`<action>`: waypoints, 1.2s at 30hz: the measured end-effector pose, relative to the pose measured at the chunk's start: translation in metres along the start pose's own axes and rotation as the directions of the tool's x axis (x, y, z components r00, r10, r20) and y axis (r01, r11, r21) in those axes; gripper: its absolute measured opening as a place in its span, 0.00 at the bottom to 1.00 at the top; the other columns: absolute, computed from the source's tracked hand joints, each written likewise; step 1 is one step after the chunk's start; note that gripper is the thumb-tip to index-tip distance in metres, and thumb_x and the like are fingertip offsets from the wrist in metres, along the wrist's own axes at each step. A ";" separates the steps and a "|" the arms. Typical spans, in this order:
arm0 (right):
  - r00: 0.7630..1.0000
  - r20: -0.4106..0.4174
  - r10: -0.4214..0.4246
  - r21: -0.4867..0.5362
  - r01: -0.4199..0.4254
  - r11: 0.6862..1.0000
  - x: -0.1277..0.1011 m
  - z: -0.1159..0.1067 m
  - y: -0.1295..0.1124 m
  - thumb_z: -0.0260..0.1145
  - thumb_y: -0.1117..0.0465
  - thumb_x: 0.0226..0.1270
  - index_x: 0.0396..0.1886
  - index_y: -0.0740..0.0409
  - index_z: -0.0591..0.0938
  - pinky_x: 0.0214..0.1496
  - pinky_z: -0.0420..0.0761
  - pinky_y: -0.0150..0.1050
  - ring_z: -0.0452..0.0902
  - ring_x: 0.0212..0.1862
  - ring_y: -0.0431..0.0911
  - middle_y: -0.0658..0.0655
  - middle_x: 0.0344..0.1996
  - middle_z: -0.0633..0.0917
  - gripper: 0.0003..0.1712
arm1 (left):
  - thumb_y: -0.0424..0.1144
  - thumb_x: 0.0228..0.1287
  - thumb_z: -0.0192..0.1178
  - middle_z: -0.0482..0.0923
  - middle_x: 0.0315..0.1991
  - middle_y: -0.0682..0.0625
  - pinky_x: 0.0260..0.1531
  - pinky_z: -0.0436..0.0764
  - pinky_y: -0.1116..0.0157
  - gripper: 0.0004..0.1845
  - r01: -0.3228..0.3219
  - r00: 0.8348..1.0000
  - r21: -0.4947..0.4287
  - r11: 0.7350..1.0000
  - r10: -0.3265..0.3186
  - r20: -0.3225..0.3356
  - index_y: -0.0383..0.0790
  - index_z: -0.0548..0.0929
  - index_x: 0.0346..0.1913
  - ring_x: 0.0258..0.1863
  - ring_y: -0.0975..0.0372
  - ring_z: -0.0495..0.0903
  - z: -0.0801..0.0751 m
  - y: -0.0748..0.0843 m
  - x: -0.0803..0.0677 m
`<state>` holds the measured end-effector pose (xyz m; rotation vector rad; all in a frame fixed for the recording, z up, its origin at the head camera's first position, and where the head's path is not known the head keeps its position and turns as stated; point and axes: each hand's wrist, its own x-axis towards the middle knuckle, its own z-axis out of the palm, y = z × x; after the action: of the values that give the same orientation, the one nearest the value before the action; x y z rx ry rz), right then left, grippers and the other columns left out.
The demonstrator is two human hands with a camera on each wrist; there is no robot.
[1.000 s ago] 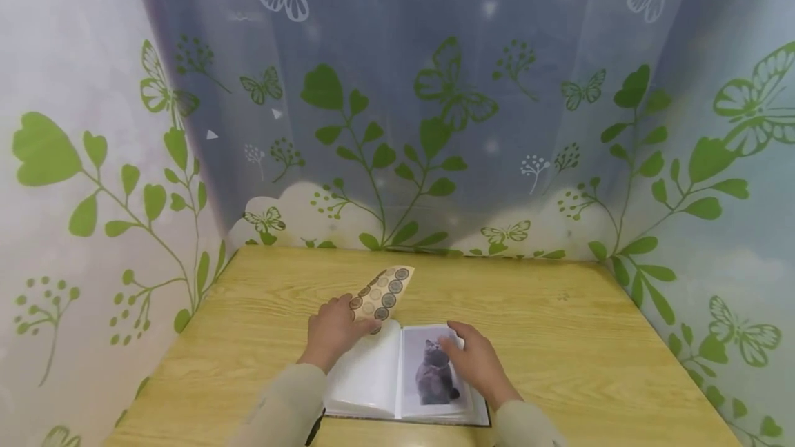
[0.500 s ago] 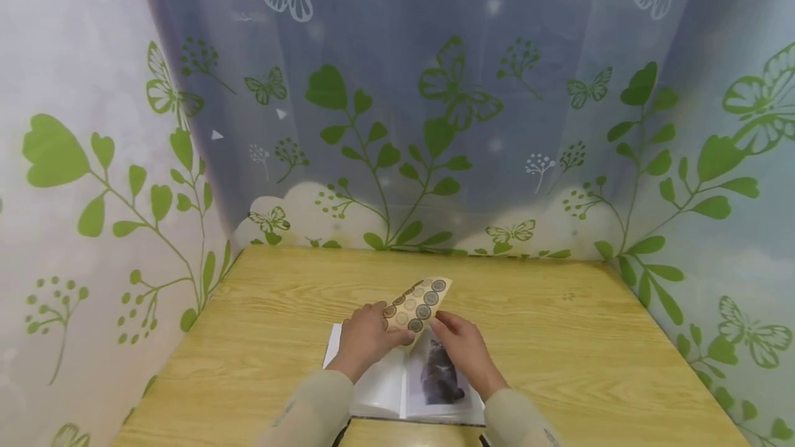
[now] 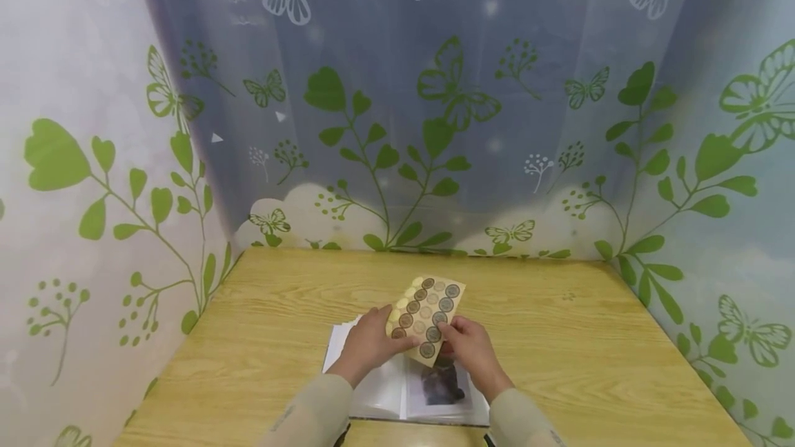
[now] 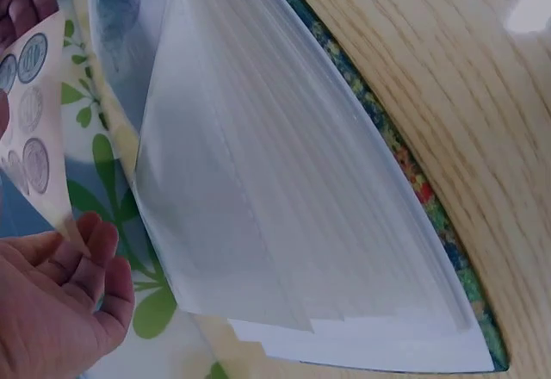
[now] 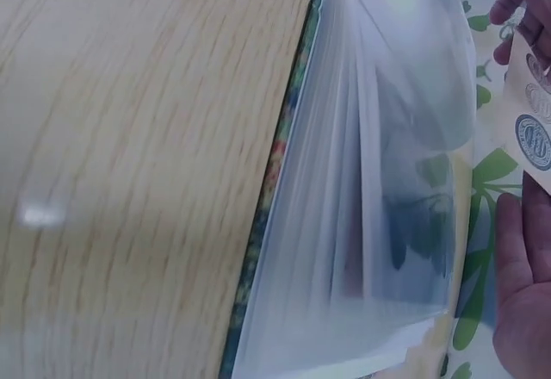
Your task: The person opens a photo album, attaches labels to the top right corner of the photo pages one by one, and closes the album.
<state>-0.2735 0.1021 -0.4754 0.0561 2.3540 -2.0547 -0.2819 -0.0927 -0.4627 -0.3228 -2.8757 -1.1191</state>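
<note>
A tan sticker sheet (image 3: 426,316) with rows of round stickers is held up over an open photo album (image 3: 373,392) on the wooden table (image 3: 559,343). My left hand (image 3: 397,341) pinches the sheet's lower left edge. At its lower right corner, my right hand (image 3: 450,336) pinches it too. A cat photo (image 3: 442,386) on the album's right page is partly hidden by the sheet and my right hand. In the left wrist view the sheet (image 4: 33,112) stands above my left hand (image 4: 82,250), beside the album's clear sleeves (image 4: 284,189). The right wrist view shows the sheet's edge (image 5: 534,112) and album pages (image 5: 387,181).
Curtains printed with green leaves and butterflies (image 3: 397,123) close in the table at the back and both sides. Bare wood lies left, right and behind the album. The album's patterned cover edge (image 4: 413,181) rests on the table.
My left hand has carried the sticker sheet rightward over the album and turned it to face me. My right hand has left the cat photo and taken the sheet's lower corner.
</note>
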 end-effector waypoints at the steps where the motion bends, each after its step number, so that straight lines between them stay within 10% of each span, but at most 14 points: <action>1: 1.000 -0.005 0.009 -0.008 -0.009 1.000 0.000 -0.001 0.000 0.60 0.62 0.74 0.37 0.71 0.80 0.41 0.86 0.48 0.82 0.31 0.48 0.56 0.30 0.84 0.13 | 0.58 0.54 0.72 0.78 0.38 0.48 0.34 0.76 0.57 0.35 -0.006 1.000 -0.024 1.000 0.006 0.007 0.38 0.78 0.58 0.35 0.57 0.75 0.000 -0.001 0.000; 11: 0.994 0.096 0.057 0.014 -0.058 0.998 -0.002 -0.007 0.001 0.59 0.65 0.73 0.35 0.70 0.79 0.36 0.85 0.46 0.84 0.28 0.48 0.56 0.27 0.85 0.11 | 0.50 0.64 0.65 0.80 0.44 0.42 0.34 0.81 0.58 0.35 0.051 0.999 -0.218 0.975 -0.047 0.022 0.30 0.72 0.66 0.37 0.56 0.78 -0.005 -0.006 0.002; 21: 0.919 0.370 0.133 -0.110 -0.099 0.989 -0.002 -0.019 -0.001 0.57 0.60 0.75 0.34 0.65 0.79 0.31 0.82 0.39 0.79 0.28 0.42 0.53 0.26 0.82 0.12 | 0.45 0.72 0.59 0.75 0.45 0.43 0.38 0.81 0.60 0.33 0.148 0.981 -0.339 0.929 -0.181 -0.069 0.29 0.65 0.71 0.39 0.58 0.76 -0.015 -0.013 0.011; 36: 0.995 0.071 -0.067 -0.415 0.091 0.905 0.006 -0.028 -0.011 0.64 0.62 0.70 0.53 0.66 0.81 0.33 0.79 0.42 0.79 0.33 0.46 0.55 0.32 0.83 0.16 | 0.37 0.70 0.59 0.78 0.24 0.50 0.28 0.81 0.66 0.12 0.152 0.988 -0.542 0.826 -0.111 0.108 0.29 0.86 0.44 0.23 0.63 0.76 -0.019 -0.019 -0.002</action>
<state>-0.2798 0.1288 -0.4614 -0.1025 2.7418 -1.5058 -0.2848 -0.1196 -0.4617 -0.1774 -2.5957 -1.9978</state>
